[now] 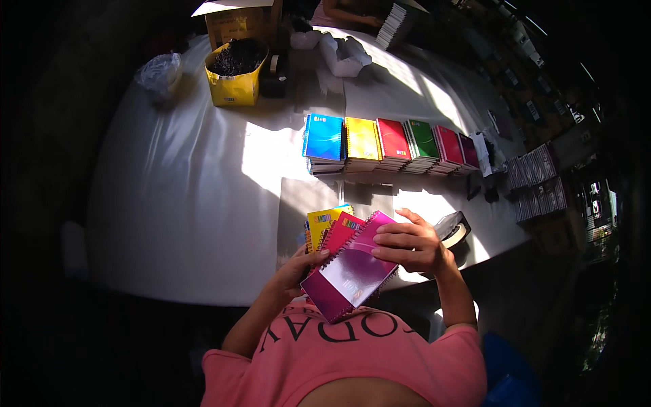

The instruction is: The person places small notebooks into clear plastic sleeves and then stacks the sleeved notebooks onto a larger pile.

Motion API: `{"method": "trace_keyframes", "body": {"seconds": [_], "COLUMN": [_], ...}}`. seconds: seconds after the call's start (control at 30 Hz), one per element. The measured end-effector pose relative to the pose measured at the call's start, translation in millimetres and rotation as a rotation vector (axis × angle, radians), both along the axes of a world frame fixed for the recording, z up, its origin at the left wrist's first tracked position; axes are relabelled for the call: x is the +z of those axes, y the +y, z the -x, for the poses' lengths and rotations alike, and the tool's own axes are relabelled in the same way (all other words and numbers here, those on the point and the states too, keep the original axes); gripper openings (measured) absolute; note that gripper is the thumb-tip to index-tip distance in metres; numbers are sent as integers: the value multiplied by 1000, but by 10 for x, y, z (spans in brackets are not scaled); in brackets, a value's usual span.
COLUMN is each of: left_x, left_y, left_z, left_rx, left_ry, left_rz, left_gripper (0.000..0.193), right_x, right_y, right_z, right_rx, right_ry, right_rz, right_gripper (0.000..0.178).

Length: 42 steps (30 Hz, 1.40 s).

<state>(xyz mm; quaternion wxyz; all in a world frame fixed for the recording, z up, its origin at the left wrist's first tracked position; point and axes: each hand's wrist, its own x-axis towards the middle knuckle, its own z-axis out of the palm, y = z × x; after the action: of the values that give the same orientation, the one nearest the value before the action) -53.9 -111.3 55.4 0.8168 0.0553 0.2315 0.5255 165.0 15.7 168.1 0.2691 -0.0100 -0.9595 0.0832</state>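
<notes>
Close to my body, above the table's near edge, I hold several spiral notebooks fanned out. On top lies a purple notebook (342,275), tilted, with a red notebook (341,229) and a yellow notebook (319,218) partly showing under it. My left hand (298,271) grips the bundle at its left side, thumb on top. My right hand (412,241) is closed over the purple notebook's upper right side, fingers across its cover; the thumb is hidden. Beyond my hands stands a row of notebook stacks, with blue (324,138), yellow (363,140), red (393,140), green (422,140), pink and purple covers.
A tape dispenser (453,230) sits right of my right hand. At the back left stand a yellow box (234,88) of black coils, a cardboard box (241,26) and a plastic bag (159,73). More notebooks (536,183) are piled at right. Another person's arm (349,15) shows at the far side.
</notes>
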Motion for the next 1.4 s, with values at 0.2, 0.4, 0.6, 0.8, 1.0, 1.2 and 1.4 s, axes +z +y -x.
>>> {"method": "trace_keyframes", "body": {"seconds": [0.2, 0.4, 0.6, 0.8, 1.0, 1.2, 1.4], "left_x": [89, -15, -334, -291, -324, -29, -592], "left_y": [80, 198, 129, 74, 131, 382, 351], "left_z": [-83, -273, -322, -220, -159, 79, 40], "left_rx": [264, 480, 421, 217, 270, 316, 350], "left_ry": [139, 140, -128, -182, 0, 745, 1070], "left_rz": [-15, -89, -125, -78, -164, -682, -703], "left_gripper": [42, 41, 54, 62, 70, 133, 129], "right_x": [428, 267, -72, 221, -732, -1155, -1603], "right_y": [-99, -482, -812, -448, -487, -231, -154], "right_z": [-60, 395, 667, 459, 37, 114, 158], "right_rx": [-359, -504, -506, -603, -272, -219, -207], "right_ry": [125, -247, -514, -275, 208, -47, 121], "right_rz": [-147, -470, -354, 259, 1766, 1368, 1393], "right_gripper": [33, 43, 49, 77, 122, 93, 94]}}
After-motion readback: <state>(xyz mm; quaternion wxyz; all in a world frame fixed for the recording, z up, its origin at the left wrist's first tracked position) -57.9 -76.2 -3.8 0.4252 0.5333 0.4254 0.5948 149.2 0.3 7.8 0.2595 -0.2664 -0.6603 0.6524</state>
